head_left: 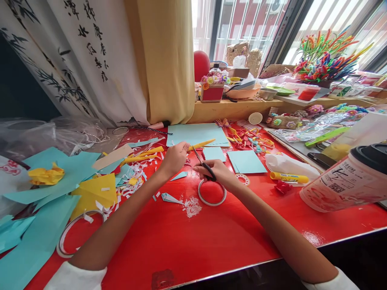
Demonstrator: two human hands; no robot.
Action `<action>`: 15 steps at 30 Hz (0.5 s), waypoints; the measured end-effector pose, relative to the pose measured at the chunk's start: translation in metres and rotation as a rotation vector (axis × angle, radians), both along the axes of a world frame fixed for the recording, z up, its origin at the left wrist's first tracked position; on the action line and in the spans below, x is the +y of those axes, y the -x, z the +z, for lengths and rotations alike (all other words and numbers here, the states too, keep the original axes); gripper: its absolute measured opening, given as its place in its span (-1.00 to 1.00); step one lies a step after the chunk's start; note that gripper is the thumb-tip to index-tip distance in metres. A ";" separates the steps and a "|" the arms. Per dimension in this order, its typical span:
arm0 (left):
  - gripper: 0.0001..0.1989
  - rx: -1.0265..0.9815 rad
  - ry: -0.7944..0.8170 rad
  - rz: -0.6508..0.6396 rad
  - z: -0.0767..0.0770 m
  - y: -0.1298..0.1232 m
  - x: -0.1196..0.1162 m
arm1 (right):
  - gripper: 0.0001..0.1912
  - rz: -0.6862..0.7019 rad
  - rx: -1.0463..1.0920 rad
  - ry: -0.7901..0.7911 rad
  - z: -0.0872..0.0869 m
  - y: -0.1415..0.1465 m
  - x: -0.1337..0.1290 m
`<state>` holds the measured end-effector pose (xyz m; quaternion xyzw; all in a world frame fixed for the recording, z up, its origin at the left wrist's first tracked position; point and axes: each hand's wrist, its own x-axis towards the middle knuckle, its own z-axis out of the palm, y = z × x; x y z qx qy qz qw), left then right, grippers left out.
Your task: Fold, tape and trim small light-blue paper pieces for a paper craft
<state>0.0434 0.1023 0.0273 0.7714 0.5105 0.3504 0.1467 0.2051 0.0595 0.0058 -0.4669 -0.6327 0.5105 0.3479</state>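
My left hand (175,158) pinches one end of a narrow yellow paper strip (203,144), which points off to the right above the red table. My right hand (220,171) grips a pair of black-handled scissors (208,170); their blades reach up to the strip close to my left fingers. Whether the blades touch the paper I cannot tell. Just below my right hand lies a roll of tape (200,197). Folded blue paper (171,197) and a whitish crumpled scrap (192,207) rest nearer to me. Beyond the strip is a stack of light blue sheets (193,133).
Square blue sheets (248,161), a yellow glue stick (288,177) and a lidded paper cup (341,181) stand or lie on the right. Cut scraps, yellow paper (95,193), large blue sheets (45,225) and another tape roll (60,245) crowd the left. A curtain (169,60) hangs behind.
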 end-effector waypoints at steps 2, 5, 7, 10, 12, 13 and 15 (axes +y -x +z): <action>-0.71 0.026 -0.068 0.009 0.001 0.002 0.000 | -0.61 0.025 -0.015 0.056 0.002 0.001 0.000; -0.72 0.048 -0.118 -0.002 0.001 0.004 0.000 | -0.61 0.020 0.013 0.064 0.002 0.001 0.001; -0.71 0.056 -0.103 -0.002 0.001 0.004 0.000 | -0.62 0.011 0.048 0.031 0.000 0.000 0.001; -0.68 0.046 -0.054 0.006 0.000 0.003 0.000 | -0.60 -0.008 0.053 -0.048 -0.005 -0.002 0.002; -0.68 0.022 -0.011 0.006 0.001 0.003 0.000 | -0.59 -0.027 0.035 -0.102 -0.008 -0.003 0.002; -0.68 0.009 0.011 0.005 0.002 0.003 0.000 | -0.59 -0.034 0.024 -0.121 -0.009 -0.003 0.002; -0.69 -0.008 0.047 0.004 0.003 0.003 0.000 | -0.62 -0.042 0.009 -0.124 -0.010 -0.002 0.002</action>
